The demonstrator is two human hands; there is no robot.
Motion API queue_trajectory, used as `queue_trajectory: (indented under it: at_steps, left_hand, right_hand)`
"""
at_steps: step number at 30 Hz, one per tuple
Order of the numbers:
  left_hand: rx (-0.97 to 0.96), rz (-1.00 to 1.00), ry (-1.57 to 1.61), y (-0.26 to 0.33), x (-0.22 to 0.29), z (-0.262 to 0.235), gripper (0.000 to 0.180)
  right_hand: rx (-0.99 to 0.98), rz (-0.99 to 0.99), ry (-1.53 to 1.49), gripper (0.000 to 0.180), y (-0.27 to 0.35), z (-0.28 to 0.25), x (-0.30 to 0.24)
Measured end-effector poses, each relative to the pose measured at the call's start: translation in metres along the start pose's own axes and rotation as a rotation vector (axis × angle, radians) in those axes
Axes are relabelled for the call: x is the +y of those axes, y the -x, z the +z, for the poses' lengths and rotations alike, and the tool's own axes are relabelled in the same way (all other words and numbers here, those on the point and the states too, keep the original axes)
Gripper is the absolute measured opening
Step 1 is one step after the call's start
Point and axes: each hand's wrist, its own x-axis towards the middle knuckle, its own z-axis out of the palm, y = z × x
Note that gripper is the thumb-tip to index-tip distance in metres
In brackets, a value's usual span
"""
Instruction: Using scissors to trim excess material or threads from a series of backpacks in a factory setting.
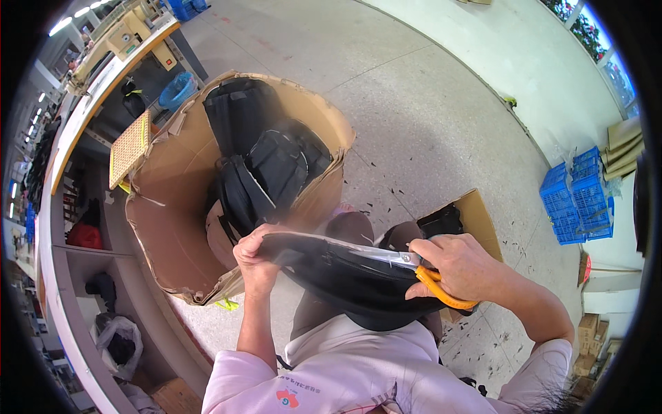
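Observation:
A black fabric piece (345, 281) with a pale edge lies across my lap. Its far left end is gripped by my left hand (258, 259), fingers closed around the cloth. My right hand (460, 269) is wrapped round the orange handles of a pair of scissors (441, 288). The metal blades point left and lie along the upper edge of the fabric; whether they are cutting into it I cannot tell.
A big cardboard box (165, 228) holding black pieces (276, 162) stands ahead to the left. A smaller box (479, 217) sits beyond my right hand, with dark scraps around it. Blue crates (576, 196) are at the right wall; a sewing machine (121, 38) is at far left.

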Motion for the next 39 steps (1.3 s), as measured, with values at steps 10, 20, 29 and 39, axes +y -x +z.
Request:
queue_trajectory:
  at_steps: [10,20,29,39]
  left_hand:
    - [-0.052,0.023,0.025,-0.002,0.004,0.004,0.025]
    - [-0.056,0.027,-0.107,-0.004,0.005,0.005,0.024]
    - [-0.134,-0.015,0.017,-0.006,0.014,0.018,0.034]
    - [-0.338,-0.143,0.086,-0.011,0.031,0.043,0.062]
  right_hand:
    - [0.132,-0.100,-0.009,0.055,-0.011,0.003,-0.003]
    - [0.101,-0.142,-0.030,0.051,-0.018,0.009,0.003]
    - [0.056,0.021,-0.231,0.066,-0.024,-0.014,0.004]
    - [-0.035,-0.088,0.033,0.067,-0.048,-0.028,-0.002]
